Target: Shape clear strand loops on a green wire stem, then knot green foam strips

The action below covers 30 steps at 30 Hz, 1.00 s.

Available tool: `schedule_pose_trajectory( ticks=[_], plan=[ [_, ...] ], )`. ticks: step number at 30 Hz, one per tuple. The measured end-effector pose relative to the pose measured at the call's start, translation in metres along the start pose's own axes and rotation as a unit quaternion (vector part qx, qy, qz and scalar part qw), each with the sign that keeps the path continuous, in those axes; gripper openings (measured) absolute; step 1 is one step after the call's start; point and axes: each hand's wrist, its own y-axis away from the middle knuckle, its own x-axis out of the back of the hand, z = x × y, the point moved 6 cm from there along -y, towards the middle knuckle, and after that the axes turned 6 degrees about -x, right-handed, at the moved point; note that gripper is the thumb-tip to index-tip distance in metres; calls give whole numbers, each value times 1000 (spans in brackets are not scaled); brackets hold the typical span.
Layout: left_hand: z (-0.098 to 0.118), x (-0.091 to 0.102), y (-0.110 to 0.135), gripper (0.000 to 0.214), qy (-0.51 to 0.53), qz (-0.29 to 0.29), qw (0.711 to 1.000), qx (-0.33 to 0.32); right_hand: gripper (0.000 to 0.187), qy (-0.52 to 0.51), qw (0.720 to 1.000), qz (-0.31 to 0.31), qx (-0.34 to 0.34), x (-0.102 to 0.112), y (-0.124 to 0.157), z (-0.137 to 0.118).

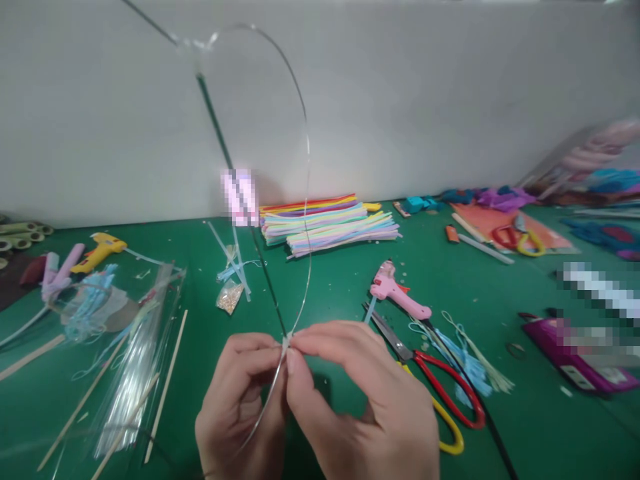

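My left hand (240, 397) is closed, thumb and forefinger pinching the lower end of a thin dark green rod (215, 123). Against that same spot, my right hand (370, 400) is closed in a pinch on a thin silvery wire (307, 143). The wire bows up in a wide arc on the right of the rod, and its tail curves down across my left hand. Clear, shiny material (196, 50) joins wire and rod at the top, where another dark length runs off to the upper left. My fingertips cover the lower meeting point.
On the green table (345, 293) lie bundled pipe cleaners (330, 227), red-handled scissors (425, 363), a pink glue gun (397, 290) and a purple case (575, 353). Leftward are a yellow glue gun (100, 252), wooden sticks (167, 387) and clear plastic sleeves (133, 367). A pale wall (425, 100) rises behind.
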Motion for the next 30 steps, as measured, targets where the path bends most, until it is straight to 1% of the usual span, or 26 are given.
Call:
schedule_pose_trajectory(
  ticks=[4,6,8,10,13,15,17,20,22,24,27,30],
  plan=[
    [3,-1,-1,17,-37,-10,998,-54,13,-4,1000,3,-11,4,-4,1],
    [4,-2,-1,16,-47,-8,997,-64,13,5,1000,6,-1,5,-6,-2],
    [4,-1,-1,15,-40,-5,998,-58,13,21,999,24,19,5,-7,-5],
    [0,-2,0,13,-13,-6,1000,-27,13,30,998,47,39,5,-7,-6],
    [-12,-4,2,6,73,-4,996,60,13,25,996,67,50,0,-6,-4],
    [-19,-7,3,4,123,3,987,105,13,20,996,72,44,-4,-5,-1],
    [-25,-10,3,7,151,6,978,141,14,18,996,78,41,-6,-4,1],
    [-33,-11,0,10,194,36,960,197,13,18,995,80,48,-6,-3,0],
    [-34,-8,-4,11,214,63,950,221,12,14,997,58,38,-6,-4,2],
    [-32,-6,-6,12,222,75,946,225,11,-1,1000,20,15,-6,-3,8],
    [-26,-5,-6,12,237,64,942,229,13,-44,999,-21,-17,-1,2,22],
    [-23,-8,-2,11,251,27,935,248,24,-53,996,-47,-48,5,7,41]
  ],
)
